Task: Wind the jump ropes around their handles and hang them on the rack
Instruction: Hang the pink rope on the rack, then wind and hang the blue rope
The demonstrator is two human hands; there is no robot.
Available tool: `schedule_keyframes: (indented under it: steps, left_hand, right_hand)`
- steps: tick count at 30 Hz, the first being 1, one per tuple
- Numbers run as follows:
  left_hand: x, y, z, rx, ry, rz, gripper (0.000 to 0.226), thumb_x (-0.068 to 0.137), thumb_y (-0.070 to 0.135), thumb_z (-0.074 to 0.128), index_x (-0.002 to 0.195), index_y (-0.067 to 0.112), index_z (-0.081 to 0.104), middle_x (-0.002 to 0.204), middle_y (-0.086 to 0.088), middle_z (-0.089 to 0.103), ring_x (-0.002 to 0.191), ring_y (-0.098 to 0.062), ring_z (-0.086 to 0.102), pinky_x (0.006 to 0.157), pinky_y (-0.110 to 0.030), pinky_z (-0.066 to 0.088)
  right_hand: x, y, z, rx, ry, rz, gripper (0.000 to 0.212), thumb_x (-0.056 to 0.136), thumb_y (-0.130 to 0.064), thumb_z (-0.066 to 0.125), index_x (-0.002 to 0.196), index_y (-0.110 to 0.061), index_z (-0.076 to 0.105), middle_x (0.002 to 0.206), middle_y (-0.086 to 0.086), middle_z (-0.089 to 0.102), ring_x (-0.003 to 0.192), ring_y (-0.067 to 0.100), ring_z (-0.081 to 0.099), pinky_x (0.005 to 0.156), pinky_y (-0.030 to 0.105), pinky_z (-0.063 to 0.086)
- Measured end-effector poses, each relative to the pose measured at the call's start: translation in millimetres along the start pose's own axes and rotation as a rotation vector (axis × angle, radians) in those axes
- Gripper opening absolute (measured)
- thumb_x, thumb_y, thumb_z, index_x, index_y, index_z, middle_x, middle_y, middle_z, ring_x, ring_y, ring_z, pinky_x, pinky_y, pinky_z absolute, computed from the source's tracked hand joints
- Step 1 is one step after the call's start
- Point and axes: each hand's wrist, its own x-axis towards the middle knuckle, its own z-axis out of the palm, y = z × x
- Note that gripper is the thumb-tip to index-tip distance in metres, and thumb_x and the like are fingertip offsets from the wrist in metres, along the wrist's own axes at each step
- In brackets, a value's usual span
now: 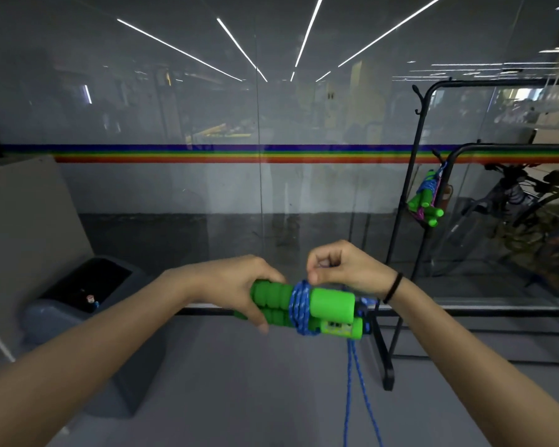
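Note:
My left hand (239, 285) grips the ribbed end of two green jump-rope handles (331, 306) held side by side and level. Several turns of blue rope (299, 306) wrap their middle. My right hand (342, 266) pinches the blue rope just above the coil. Two loose blue strands (352, 391) hang from the handles' right end down toward the floor. On the black rack (417, 175) at the right, wound green-handled ropes (425, 200) hang from a hook.
A glass wall with a rainbow stripe (207, 153) runs across in front. A dark bin (84, 304) stands low at the left beside a grey cabinet (20, 237). A bicycle (513, 208) stands behind the rack. The rack's foot (388, 375) is near the hanging strands.

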Motion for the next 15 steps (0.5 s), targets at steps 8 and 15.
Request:
schedule_keyframes:
  steps: [8, 15]
  left_hand:
    - [-4.7, -22.2, 4.4, -0.805, 0.716, -0.012, 0.041, 0.056, 0.002, 0.079, 0.095, 0.008, 0.067, 0.083, -0.005, 0.075, 0.073, -0.02, 0.07, 0.07, -0.03, 0.057]
    - [5.2, -31.5, 16.9, 0.003, 0.672, -0.277, 0.041, 0.059, 0.035, 0.084, 0.09, 0.018, 0.064, 0.076, 0.001, 0.066, 0.075, -0.019, 0.064, 0.066, -0.029, 0.047]
  right_hand:
    - [-7.2, 31.7, 37.6, 0.042, 0.147, 0.243, 0.043, 0.099, -0.031, 0.031, 0.068, -0.012, 0.054, 0.038, -0.009, 0.036, 0.036, 0.003, 0.03, 0.041, 0.014, 0.028]
    - [-16.0, -15.0, 31.8, -0.915, -0.037, 0.154, 0.025, 0.093, -0.035, 0.047, 0.078, -0.016, 0.052, 0.073, 0.003, 0.054, 0.069, 0.02, 0.052, 0.062, 0.029, 0.033]
